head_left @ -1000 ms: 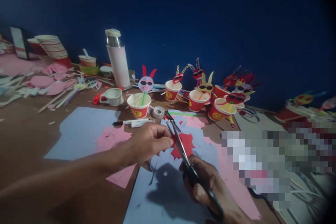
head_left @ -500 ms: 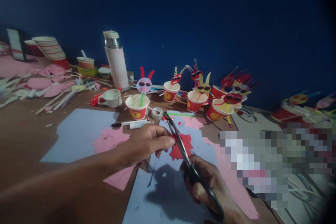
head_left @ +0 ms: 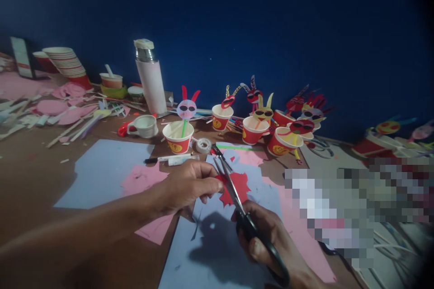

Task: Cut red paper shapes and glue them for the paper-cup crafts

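Observation:
My left hand (head_left: 193, 185) is closed in a pinch, with a bit of red paper showing at the thumb and fingertips. A jagged red paper piece (head_left: 242, 186) shows just right of these fingers, over the blue paper sheet (head_left: 183, 253). Whether the pinched bit is part of that piece I cannot tell. Black-handled scissors (head_left: 233, 185) are gripped in my right hand (head_left: 267, 239), fingers around the handles. The blades are parted slightly, tips pointing up and left, crossing in front of the red paper close to my left fingertips.
Behind my hands stand a paper cup (head_left: 176, 144) with a straw-mounted paper face, a tape roll (head_left: 203, 145) and a pen (head_left: 166, 158). More cups with faces are at the right. A tall flask (head_left: 151, 83), a mug (head_left: 146, 126) and stacked cups (head_left: 69, 65) stand left.
The scissor blades have opened a little from nearly closed. My left fingertips have shifted slightly left. The jagged red paper and the cups look unmoved.

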A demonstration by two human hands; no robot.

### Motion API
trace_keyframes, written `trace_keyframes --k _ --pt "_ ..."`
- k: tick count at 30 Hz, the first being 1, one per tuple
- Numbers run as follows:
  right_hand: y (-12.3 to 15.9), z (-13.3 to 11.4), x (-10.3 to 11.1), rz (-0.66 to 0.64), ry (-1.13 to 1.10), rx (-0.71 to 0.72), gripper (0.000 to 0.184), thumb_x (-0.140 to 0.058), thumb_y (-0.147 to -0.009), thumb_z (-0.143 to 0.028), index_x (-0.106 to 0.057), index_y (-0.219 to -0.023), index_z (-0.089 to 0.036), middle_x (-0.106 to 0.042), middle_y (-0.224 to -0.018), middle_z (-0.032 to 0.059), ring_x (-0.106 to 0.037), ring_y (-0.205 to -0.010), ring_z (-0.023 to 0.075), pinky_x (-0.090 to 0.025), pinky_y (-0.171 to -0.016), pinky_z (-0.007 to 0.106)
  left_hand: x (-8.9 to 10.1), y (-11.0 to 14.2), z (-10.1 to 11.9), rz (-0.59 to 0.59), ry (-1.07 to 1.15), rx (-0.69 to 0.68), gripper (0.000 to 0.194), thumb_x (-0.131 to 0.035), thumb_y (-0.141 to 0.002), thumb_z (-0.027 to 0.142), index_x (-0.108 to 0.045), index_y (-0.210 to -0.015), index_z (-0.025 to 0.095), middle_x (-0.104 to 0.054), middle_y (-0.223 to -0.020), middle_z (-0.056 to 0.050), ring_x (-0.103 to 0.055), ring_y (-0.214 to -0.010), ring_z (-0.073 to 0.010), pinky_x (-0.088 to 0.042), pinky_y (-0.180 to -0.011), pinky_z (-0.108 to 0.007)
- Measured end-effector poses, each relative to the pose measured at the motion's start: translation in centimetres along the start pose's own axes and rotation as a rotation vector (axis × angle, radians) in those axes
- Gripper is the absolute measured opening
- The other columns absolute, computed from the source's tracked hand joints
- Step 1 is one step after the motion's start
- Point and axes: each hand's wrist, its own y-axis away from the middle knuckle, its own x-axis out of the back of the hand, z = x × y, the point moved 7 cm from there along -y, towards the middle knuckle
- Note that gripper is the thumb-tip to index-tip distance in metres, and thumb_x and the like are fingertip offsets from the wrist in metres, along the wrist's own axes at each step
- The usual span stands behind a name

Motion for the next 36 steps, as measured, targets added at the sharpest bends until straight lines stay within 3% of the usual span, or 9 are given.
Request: trace_keyframes --k 15,23,31,36 --pt "0.0 0.4 0.2 0.014 -0.014 -0.012 0.053 -0.072 -0.060 -0.059 -0.056 -0.086 -0.017 -0.045 -0.054 -0.0061 -0.030 -0.044 0.0043 -0.025 -0.040 0.016 0.3 -0.7 0.1 -0.145 -0.066 0.000 0.015 -0.063 -0.066 0.026 -0.057 -0.062 0.013 -0.050 -0.047 0.004 -0.047 -0.042 -0.0070 -0.035 -0.040 -0.018" --pt "0.0 0.4 0.3 -0.028 -0.003 -0.006 0.048 -0.074 -0.062 -0.054 -0.056 -0.087 -0.017 -0.042 -0.055 -0.0062 -0.032 -0.046 0.0054 -0.026 -0.041 0.016 0.5 -1.1 -0.2 -0.208 -0.002 0.068 0.014 -0.065 -0.063 0.025 -0.061 -0.068 0.013 -0.052 -0.048 0.003 -0.045 -0.040 -0.0078 -0.026 -0.036 -0.018" --pt "0.0 0.2 0.0 -0.086 0.061 -0.024 0.050 -0.071 -0.063 -0.057 -0.054 -0.088 -0.016 -0.046 -0.059 -0.0047 -0.033 -0.049 0.0063 -0.027 -0.045 0.018 0.5 -1.2 -0.1 -0.257 -0.086 0.042 0.014 -0.064 -0.061 0.023 -0.065 -0.069 0.012 -0.056 -0.053 0.002 -0.046 -0.041 -0.0070 -0.033 -0.039 -0.018" --pt "0.0 0.4 0.1 -0.064 0.031 -0.033 0.052 -0.071 -0.062 -0.058 -0.054 -0.088 -0.016 -0.044 -0.056 -0.0056 -0.030 -0.048 0.0059 -0.025 -0.043 0.017 0.5 -1.2 -0.3 -0.267 -0.119 0.056 0.016 -0.064 -0.062 0.025 -0.065 -0.072 0.012 -0.055 -0.051 0.002 -0.048 -0.039 -0.0081 -0.031 -0.037 -0.019"
